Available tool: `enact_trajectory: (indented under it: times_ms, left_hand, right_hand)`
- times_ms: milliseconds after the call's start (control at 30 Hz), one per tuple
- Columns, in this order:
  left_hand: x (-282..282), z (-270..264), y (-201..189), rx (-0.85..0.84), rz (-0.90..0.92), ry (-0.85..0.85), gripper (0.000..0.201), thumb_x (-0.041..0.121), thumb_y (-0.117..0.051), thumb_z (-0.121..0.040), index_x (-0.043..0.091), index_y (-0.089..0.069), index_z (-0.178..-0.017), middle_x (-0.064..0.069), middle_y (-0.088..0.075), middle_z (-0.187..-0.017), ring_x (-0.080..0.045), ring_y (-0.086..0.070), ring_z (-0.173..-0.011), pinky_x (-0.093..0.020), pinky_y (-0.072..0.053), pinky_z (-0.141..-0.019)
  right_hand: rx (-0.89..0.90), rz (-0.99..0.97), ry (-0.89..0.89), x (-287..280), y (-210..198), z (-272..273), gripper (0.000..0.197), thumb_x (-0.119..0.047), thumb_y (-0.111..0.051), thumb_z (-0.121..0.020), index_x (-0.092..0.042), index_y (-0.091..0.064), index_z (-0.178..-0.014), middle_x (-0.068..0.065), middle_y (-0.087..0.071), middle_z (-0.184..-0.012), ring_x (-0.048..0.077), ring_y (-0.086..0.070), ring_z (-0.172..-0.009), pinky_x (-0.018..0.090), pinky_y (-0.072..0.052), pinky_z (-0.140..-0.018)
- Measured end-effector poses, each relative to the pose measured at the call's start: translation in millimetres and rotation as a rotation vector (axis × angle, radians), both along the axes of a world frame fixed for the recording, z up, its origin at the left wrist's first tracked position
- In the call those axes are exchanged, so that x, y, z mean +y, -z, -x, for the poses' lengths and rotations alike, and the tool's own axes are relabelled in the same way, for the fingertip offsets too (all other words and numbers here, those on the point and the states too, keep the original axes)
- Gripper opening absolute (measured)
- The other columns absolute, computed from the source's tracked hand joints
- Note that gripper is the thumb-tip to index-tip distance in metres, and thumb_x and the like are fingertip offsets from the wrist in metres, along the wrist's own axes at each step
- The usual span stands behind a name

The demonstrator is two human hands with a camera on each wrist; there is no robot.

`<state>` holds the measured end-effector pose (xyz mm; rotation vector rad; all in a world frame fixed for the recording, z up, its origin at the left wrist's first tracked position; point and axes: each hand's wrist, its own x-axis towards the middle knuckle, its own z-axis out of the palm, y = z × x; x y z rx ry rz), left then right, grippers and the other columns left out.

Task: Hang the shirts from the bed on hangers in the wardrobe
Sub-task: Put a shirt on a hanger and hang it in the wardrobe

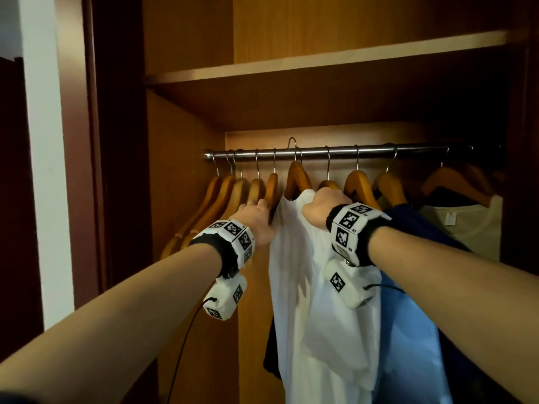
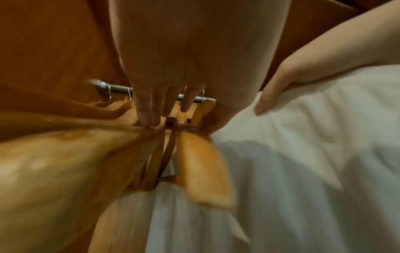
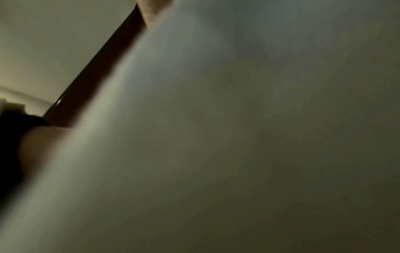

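A white shirt (image 1: 294, 272) hangs from a wooden hanger (image 1: 297, 176) hooked on the metal rail (image 1: 364, 149) in the wardrobe. My right hand (image 1: 323, 204) grips the shirt's shoulder on that hanger; its thumb presses the cloth in the left wrist view, where the right hand (image 2: 281, 82) lies on the white shirt (image 2: 303, 154). My left hand (image 1: 256, 209) reaches to the left of the shirt. The fingers (image 2: 151, 116) are straight and touch the bare wooden hangers (image 2: 65, 154) under the rail (image 2: 116, 89). White cloth (image 3: 216, 137) fills the right wrist view.
Several bare hangers (image 1: 233, 193) crowd the rail's left end by the wardrobe side panel (image 1: 180, 185). Right of the white shirt hang a light blue shirt (image 1: 408, 316), a dark blue one (image 1: 414, 220) and a cream one (image 1: 466, 225). A shelf (image 1: 320, 62) runs above the rail.
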<state>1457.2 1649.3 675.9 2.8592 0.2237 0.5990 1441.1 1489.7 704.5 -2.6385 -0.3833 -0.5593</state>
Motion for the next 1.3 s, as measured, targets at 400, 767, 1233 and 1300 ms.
enact_trajectory:
  times_ms: [400,767,1233,1300]
  left_hand:
    - [-10.3,-39.9,11.8,-0.075,-0.147,-0.016,0.063,0.030,-0.064,-0.087,0.016,-0.030,-0.139,-0.006,-0.059,-0.112,-0.030,-0.063,-0.103,-0.041,-0.054,-0.082]
    - [10.3,-27.4,11.9,-0.229,0.198,0.138,0.029,0.028,-0.061,-0.087,0.020,-0.052,-0.114,-0.002,-0.062,-0.093,-0.022,-0.064,-0.081,-0.041,-0.059,-0.074]
    - [7.5,86.4,70.2,-0.384,0.267,0.404,0.080,0.041,-0.058,-0.091,0.020,-0.013,-0.153,-0.007,-0.069,-0.106,-0.031,-0.067,-0.097,-0.035,-0.046,-0.080]
    - [5.1,101.9,87.1,-0.388,0.312,0.432,0.083,0.040,-0.058,-0.090,0.018,-0.010,-0.154,-0.008,-0.070,-0.104,-0.031,-0.068,-0.094,-0.038,-0.049,-0.079]
  right_hand:
    - [0.043,0.034,0.036,44.8,30.7,-43.1,0.034,-0.031,-0.054,-0.091,-0.022,-0.053,-0.124,0.006,-0.055,-0.093,0.030,-0.060,-0.089,0.039,-0.054,-0.082]
    - [-0.024,-0.027,0.082,40.7,45.3,-30.9,0.053,-0.056,-0.033,-0.097,-0.013,-0.063,-0.102,0.008,-0.060,-0.095,0.029,-0.061,-0.088,0.035,-0.047,-0.075]
    - [-0.158,-0.179,0.138,59.5,59.6,42.7,0.058,-0.064,-0.030,-0.098,-0.019,-0.056,-0.073,0.000,-0.054,-0.069,0.016,-0.054,-0.065,0.029,-0.037,-0.057]
    - [-0.166,-0.108,0.154,60.3,69.4,57.0,0.063,-0.065,-0.031,-0.097,-0.014,-0.060,-0.074,0.003,-0.057,-0.069,0.016,-0.054,-0.064,0.030,-0.040,-0.062]
